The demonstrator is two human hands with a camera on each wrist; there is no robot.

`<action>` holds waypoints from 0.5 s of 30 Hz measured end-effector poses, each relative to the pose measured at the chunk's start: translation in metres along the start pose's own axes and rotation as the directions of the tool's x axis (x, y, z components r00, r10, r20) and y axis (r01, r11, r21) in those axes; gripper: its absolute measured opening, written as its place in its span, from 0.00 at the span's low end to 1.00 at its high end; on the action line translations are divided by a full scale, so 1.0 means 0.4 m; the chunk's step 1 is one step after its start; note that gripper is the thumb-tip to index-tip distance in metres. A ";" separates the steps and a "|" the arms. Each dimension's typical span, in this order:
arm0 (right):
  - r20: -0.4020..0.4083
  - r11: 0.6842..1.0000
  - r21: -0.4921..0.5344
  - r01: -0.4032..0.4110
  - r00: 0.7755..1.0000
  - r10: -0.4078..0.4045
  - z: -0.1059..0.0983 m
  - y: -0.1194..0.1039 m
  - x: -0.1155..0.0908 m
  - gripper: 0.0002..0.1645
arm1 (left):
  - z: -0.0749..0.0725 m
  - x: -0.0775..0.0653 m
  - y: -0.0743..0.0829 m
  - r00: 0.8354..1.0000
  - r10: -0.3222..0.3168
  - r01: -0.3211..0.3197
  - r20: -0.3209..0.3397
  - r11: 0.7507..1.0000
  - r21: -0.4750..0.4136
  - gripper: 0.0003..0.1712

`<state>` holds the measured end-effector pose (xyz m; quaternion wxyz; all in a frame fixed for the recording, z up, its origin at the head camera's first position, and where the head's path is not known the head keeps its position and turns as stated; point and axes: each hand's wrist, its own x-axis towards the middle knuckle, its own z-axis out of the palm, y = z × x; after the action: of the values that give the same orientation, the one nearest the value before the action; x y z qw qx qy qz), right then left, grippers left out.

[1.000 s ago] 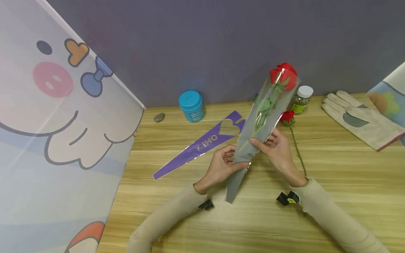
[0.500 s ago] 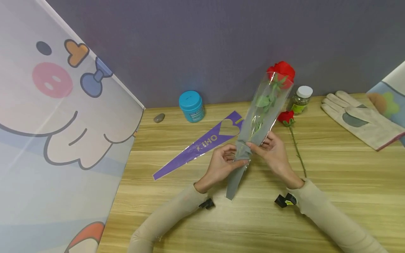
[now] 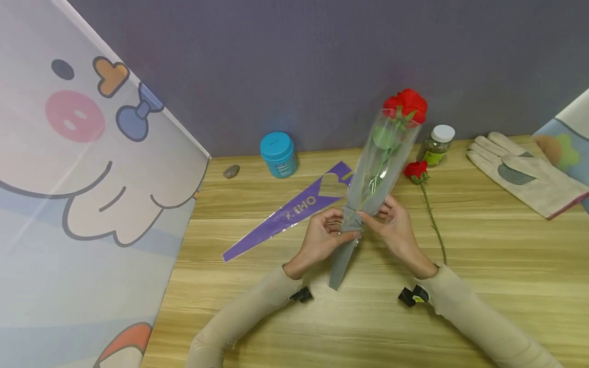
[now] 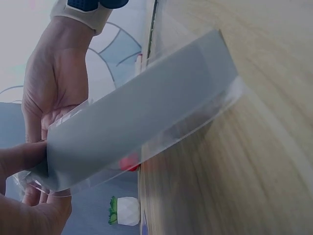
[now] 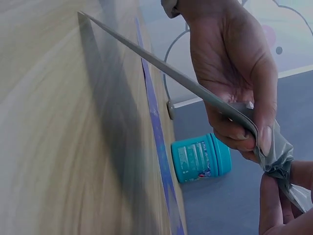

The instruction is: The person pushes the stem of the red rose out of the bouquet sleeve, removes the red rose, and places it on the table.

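Observation:
Both hands hold a single rose sleeve (image 3: 386, 153), grey at the lower half and clear above, over the table. A red rose (image 3: 407, 106) on a green stem stands inside, its bloom poking out of the top. My left hand (image 3: 319, 240) pinches the grey part lower down, thumb in front. Just above it, my right hand (image 3: 393, 230) pinches the gathered film. Creases bunch between the two hands; the right wrist view shows this crumpled film (image 5: 279, 156). The sleeve's narrow end (image 4: 195, 73) slants down toward the table, flat and smooth.
A purple printed sleeve (image 3: 285, 214) lies left of the hands. A second red rose (image 3: 417, 171) lies to the right. Along the back are a grey stone (image 3: 231, 171), blue tub (image 3: 278, 154), white-lidded jar (image 3: 437, 144) and work gloves (image 3: 524, 171). A potted succulent (image 4: 128, 210) shows in the left wrist view.
The wrapped rose has swung slightly left and the bloom stands further out of the sleeve. The right hand has moved down and left toward the left hand, and the film has bunched into creases.

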<state>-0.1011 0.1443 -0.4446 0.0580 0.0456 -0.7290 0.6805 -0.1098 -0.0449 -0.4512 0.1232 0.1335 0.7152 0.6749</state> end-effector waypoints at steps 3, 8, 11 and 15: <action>-0.006 1.000 0.002 -0.009 1.000 0.009 0.004 0.000 -0.005 0.28 | 0.000 0.000 0.001 1.000 -0.003 0.003 0.002 1.000 -0.007 0.20; 0.002 1.000 0.010 -0.021 1.000 0.021 0.010 -0.001 -0.013 0.28 | -0.001 0.003 -0.001 1.000 -0.007 0.007 -0.003 1.000 -0.025 0.20; -0.003 0.999 0.010 -0.031 1.000 0.031 0.012 0.000 -0.017 0.29 | -0.002 0.005 -0.003 1.000 -0.011 0.011 -0.009 0.999 -0.031 0.20; -0.030 0.999 0.010 -0.050 0.998 0.050 0.016 0.005 -0.017 0.28 | -0.006 0.004 -0.004 1.000 -0.018 0.018 -0.007 1.000 -0.014 0.20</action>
<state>-0.0948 0.1379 -0.4480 0.0516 0.0174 -0.7258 0.6858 -0.1122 -0.0467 -0.4525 0.1277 0.1237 0.7120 0.6793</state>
